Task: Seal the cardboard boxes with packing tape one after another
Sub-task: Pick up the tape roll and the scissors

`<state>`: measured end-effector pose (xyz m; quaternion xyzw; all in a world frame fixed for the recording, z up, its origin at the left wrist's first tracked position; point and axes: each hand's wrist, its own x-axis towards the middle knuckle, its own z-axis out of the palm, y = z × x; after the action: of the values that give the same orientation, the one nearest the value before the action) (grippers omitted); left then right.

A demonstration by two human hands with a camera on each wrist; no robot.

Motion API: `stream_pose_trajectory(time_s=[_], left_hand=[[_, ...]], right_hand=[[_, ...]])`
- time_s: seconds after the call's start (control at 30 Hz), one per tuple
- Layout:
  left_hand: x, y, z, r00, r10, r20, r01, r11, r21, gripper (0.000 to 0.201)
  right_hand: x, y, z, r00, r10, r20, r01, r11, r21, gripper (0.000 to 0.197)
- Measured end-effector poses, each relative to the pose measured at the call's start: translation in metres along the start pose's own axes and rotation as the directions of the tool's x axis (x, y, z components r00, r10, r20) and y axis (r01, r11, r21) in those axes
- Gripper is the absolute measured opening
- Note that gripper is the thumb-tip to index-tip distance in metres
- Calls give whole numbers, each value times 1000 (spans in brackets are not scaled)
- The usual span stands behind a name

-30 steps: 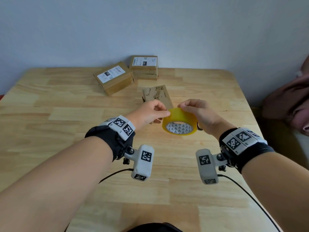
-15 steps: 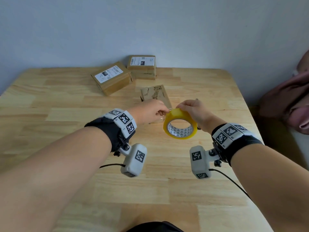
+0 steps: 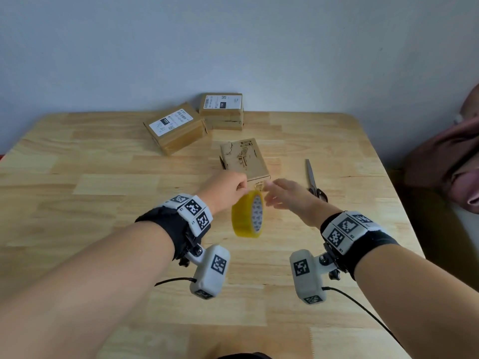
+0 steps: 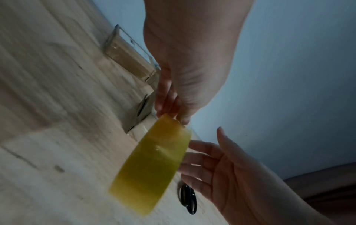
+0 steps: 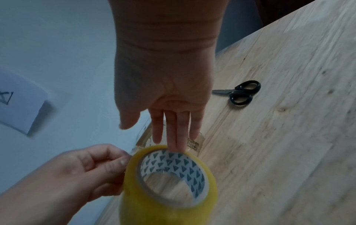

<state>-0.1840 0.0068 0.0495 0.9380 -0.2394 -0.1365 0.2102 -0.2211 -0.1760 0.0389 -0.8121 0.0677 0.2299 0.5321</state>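
Note:
A yellow roll of packing tape [image 3: 248, 217] hangs in the air above the table, turned edge-on, and my left hand [image 3: 234, 188] pinches it at its top edge [image 4: 169, 120]. My right hand [image 3: 278, 194] is beside the roll with straight fingers and holds nothing; its fingertips [image 5: 178, 146] are at the roll's rim [image 5: 169, 179]. Just behind the hands lies a small printed cardboard box [image 3: 243, 158]. Two more boxes with white labels stand farther back, one at the left [image 3: 175, 126] and one at the right [image 3: 222, 110].
Black-handled scissors [image 3: 314, 181] lie on the wooden table [image 3: 90, 193] right of the small box, also in the right wrist view [image 5: 239, 92]. A brownish-pink bundle of fabric [image 3: 448, 154] sits beyond the table's right edge. A wall rises behind the far edge.
My right hand has let go of the tape roll and its fingers have straightened. The roll has swung from facing me to edge-on and now hangs from my left hand alone.

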Motion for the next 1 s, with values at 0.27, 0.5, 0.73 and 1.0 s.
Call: stream_pose_trajectory(time_s=[0.27, 0.5, 0.73, 1.0], left_hand=[[-5, -20, 24, 954, -296, 40, 291, 889, -354, 22], [-5, -16, 15, 939, -325, 113, 337, 801, -494, 15], [-1, -16, -10, 941, -334, 44, 305, 788, -534, 16], [-3, -25, 0, 924, -383, -5, 332, 808, -487, 22]], right_hand=[[5, 6, 15, 999, -44, -8, 41, 973, -226, 31], [16, -11, 14, 991, -62, -121, 19, 945, -326, 42], [27, -33, 10, 989, -53, -137, -19, 878, -479, 44], [32, -19, 2, 994, -7, -105, -44, 877, -478, 51]])
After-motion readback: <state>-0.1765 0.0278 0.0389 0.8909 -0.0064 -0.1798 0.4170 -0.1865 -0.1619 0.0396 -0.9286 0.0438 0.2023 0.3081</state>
